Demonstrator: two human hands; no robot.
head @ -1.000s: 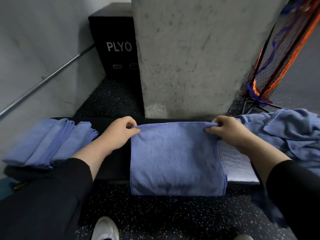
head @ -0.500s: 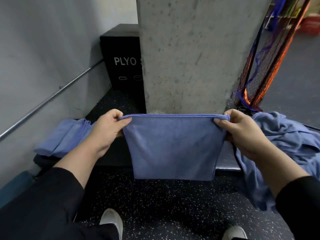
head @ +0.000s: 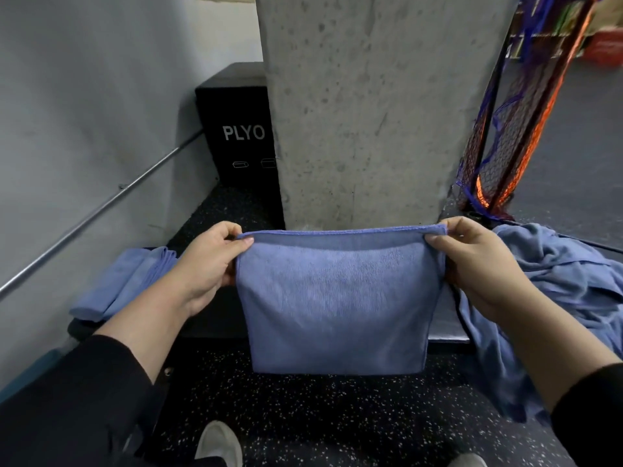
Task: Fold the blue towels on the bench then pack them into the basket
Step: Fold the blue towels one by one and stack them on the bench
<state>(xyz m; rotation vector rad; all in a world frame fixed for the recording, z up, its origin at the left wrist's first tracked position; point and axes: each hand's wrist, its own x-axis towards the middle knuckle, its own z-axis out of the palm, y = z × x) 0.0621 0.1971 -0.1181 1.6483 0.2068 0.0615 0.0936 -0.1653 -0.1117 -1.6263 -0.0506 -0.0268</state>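
Head view: left hand [head: 205, 264] and right hand [head: 478, 264] pinching top corners of blue towel [head: 337, 298], hanging before bench [head: 448, 326]; uneven pull likely skewing next fold.

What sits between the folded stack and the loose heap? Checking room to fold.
Head view: the held towel, hanging from both hands before the bench.
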